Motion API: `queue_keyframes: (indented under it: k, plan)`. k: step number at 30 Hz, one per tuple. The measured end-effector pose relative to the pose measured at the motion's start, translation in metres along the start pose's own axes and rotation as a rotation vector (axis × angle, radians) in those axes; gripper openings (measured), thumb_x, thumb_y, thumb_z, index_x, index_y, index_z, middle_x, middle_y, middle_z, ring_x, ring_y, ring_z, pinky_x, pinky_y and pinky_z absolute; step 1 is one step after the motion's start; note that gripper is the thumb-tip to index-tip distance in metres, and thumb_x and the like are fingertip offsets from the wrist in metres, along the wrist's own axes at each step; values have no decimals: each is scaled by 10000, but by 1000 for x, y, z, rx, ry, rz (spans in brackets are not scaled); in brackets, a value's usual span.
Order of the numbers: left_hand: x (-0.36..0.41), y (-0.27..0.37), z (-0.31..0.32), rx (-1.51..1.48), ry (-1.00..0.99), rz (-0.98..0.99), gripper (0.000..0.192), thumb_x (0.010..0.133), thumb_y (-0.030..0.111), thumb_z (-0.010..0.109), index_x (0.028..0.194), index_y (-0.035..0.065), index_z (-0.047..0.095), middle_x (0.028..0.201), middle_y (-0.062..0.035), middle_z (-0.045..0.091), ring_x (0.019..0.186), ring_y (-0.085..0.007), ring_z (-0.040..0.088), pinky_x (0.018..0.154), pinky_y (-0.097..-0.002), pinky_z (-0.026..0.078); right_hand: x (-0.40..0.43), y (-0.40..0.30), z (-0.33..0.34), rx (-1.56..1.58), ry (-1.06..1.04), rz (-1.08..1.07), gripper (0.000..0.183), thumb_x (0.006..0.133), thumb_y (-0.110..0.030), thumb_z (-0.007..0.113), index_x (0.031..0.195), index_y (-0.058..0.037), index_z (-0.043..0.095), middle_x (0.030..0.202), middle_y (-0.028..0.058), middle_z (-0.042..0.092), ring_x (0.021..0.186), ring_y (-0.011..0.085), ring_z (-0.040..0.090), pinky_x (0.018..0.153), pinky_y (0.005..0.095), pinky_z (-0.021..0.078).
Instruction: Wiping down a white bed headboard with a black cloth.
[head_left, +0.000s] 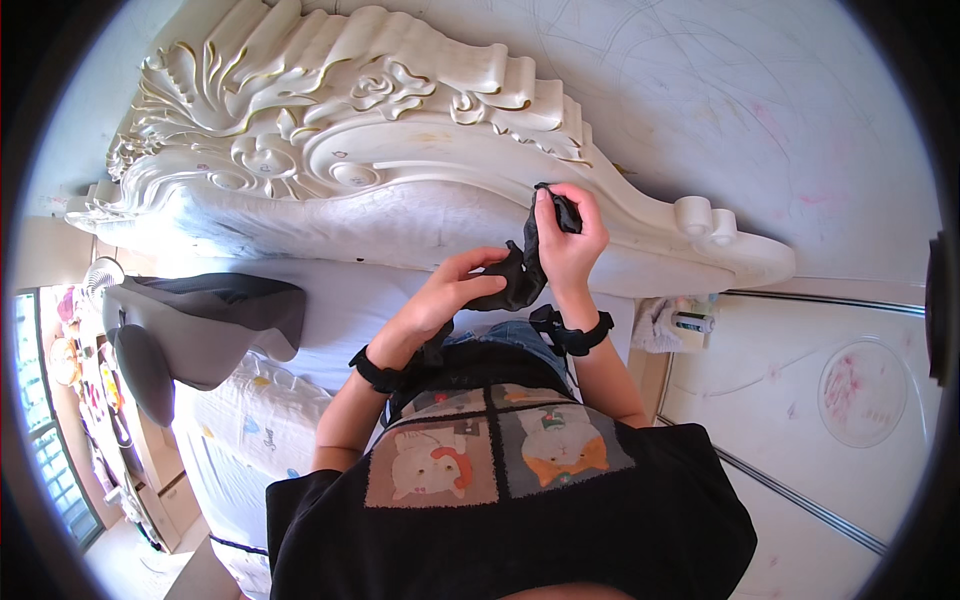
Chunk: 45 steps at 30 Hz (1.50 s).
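Observation:
A crumpled piece of black fabric (515, 281) is stretched between my two hands, above my lap. My left hand (457, 289) pinches its lower left part between thumb and fingers. Farther from my body, my right hand (571, 234) grips the upper end, where a glossy black part shows between the thumb and the curled fingers. What kind of item the fabric belongs to cannot be told. Each wrist wears a black band, and denim (517, 337) is visible below the hands.
Beyond my hands stands a carved white headboard (420, 165) with gold trim. On the bed at left lie a grey and black cushion or garment (217, 322) and patterned white bedding (255, 420). A bottle (694, 322) stands at right, near white sliding doors (787, 375).

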<state>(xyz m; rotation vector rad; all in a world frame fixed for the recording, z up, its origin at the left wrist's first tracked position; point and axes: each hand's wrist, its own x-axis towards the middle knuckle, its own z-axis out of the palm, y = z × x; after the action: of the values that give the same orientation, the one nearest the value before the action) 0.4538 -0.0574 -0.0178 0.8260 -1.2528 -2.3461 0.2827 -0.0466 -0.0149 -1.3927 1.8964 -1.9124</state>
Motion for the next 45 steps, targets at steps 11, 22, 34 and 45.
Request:
queue_keyframes:
  k: [11,22,34,45]
  plan:
    - [-3,-1,-7,-82,26,24,469,876,131,601,1293,-47,479,1181,-89,581,1055,-140,537,928,-273,416,0,1,18,141,146,294,143,762,-24,728,798,-6,591,711,-4,588,631,60,515,597,215,441]
    - [-1,3,-10,-11,-13,24,495,870,113,607,1319,-34,462,1238,-116,558,1101,-175,541,952,-294,420,-1,10,16,66,116,147,149,746,-13,735,780,-13,590,699,-14,582,631,54,519,593,210,441]
    - [7,0,-8,-78,4,10,484,874,122,605,1313,-31,468,1205,-96,571,1064,-158,553,924,-284,431,4,3,16,55,104,177,141,759,-13,730,776,-9,590,692,-11,586,631,55,528,602,210,447]
    - [7,-2,-7,-71,10,-2,481,872,126,606,1315,-12,476,1155,-81,597,1019,-139,565,892,-277,439,4,6,14,25,91,105,133,757,-6,717,782,-13,587,713,-9,582,634,52,518,592,208,435]
